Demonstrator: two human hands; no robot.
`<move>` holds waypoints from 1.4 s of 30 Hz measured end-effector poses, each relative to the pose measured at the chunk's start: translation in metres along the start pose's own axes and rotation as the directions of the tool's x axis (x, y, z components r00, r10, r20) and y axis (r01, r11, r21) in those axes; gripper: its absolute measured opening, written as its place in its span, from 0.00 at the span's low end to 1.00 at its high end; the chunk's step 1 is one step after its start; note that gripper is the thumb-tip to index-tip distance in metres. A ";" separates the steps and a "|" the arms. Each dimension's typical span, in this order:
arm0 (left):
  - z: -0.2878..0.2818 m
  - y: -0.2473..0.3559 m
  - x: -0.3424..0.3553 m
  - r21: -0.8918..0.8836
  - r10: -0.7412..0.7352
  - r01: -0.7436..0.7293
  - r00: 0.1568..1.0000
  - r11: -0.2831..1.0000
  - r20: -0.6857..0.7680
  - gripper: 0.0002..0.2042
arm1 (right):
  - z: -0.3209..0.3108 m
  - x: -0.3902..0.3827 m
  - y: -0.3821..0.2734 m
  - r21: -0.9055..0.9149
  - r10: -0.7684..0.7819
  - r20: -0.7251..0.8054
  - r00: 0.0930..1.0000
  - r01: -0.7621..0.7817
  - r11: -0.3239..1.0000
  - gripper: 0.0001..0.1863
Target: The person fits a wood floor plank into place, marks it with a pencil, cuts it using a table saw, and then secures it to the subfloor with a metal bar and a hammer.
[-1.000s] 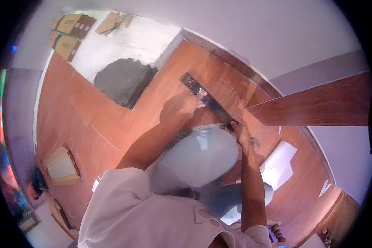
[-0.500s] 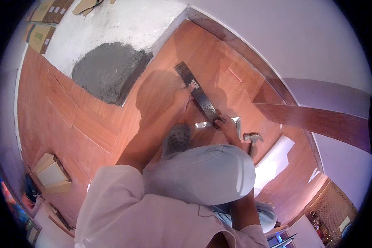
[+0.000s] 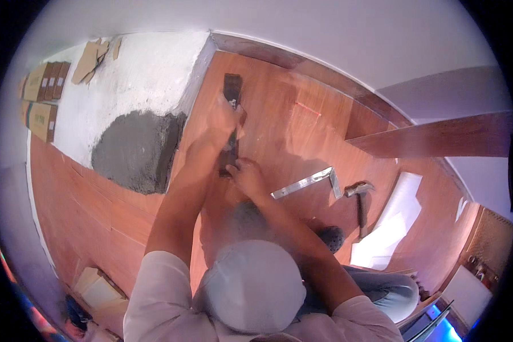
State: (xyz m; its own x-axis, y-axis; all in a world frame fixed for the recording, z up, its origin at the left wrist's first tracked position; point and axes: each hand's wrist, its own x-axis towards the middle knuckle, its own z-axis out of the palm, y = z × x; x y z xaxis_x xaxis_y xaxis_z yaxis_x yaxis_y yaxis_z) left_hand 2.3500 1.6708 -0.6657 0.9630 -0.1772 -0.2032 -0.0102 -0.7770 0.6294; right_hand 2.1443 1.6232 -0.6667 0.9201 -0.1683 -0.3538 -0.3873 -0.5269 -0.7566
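Observation:
Ahead of my knee, a long dark bar (image 3: 232, 85) with a pale metal fitting near its middle lies between my hands over the reddish wood flooring (image 3: 205, 108); its exact kind is unclear. My left hand (image 3: 227, 117) is closed around the middle of the bar, covering part of it. At the near end, my right hand (image 3: 247, 175) grips the bar with bent fingers. To the right of that hand rests a metal carpenter's square (image 3: 302, 183). Farther right lies a claw hammer (image 3: 360, 196), its handle pointing back toward me.
Grey wet-looking mortar (image 3: 137, 151) covers part of a white, rough floor area (image 3: 154, 68) at left. A brown board (image 3: 433, 137) juts out from the right. White sheeting (image 3: 390, 222) lies near the hammer, a red pencil-like stick (image 3: 309, 109) farther off. Cardboard boxes (image 3: 40, 119) stand far left.
The bar has swung from a slant to nearly straight away from me and moved left, both hands still on it. The square now shows in full. My view has shifted.

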 end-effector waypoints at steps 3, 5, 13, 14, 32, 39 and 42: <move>-0.013 0.009 0.013 0.239 0.060 -0.078 0.995 0.968 0.084 0.31 | 0.006 0.020 -0.022 0.086 0.089 -0.014 0.996 -0.088 0.992 0.20; -0.017 -0.008 0.037 0.348 0.148 -0.179 0.982 0.920 0.115 0.31 | 0.006 0.034 -0.037 0.116 0.100 0.055 0.994 -0.105 0.988 0.20; -0.002 -0.007 0.087 0.455 0.317 -0.344 0.938 0.822 0.136 0.28 | 0.059 0.092 -0.022 0.038 -0.090 -0.285 0.954 0.105 0.994 0.18; -0.001 -0.004 0.090 0.459 0.336 -0.356 0.933 0.814 0.128 0.27 | 0.057 0.096 -0.022 0.036 -0.106 -0.298 0.948 0.122 0.992 0.18; 0.002 0.012 0.088 0.555 0.266 -0.302 0.953 0.775 0.148 0.39 | 0.028 0.130 -0.042 -0.120 0.005 -0.042 0.999 -0.010 0.993 0.23; 0.019 0.006 0.098 0.790 0.217 -0.260 0.962 0.555 0.164 0.40 | 0.004 0.131 -0.041 0.085 0.061 0.120 0.991 -0.071 0.994 0.30; 0.022 0.003 0.097 0.778 0.255 -0.265 0.957 0.570 0.139 0.40 | 0.002 0.133 -0.048 -0.002 0.181 0.179 0.967 -0.184 0.983 0.29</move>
State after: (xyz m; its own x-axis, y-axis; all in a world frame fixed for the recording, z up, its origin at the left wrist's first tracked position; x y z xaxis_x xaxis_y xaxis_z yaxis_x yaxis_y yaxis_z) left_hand 2.4376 1.6379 -0.6998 0.8814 -0.4515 -0.1387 -0.4704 -0.8656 -0.1714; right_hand 2.2848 1.6279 -0.6780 0.8091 -0.1094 -0.5774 -0.5497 -0.4884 -0.6777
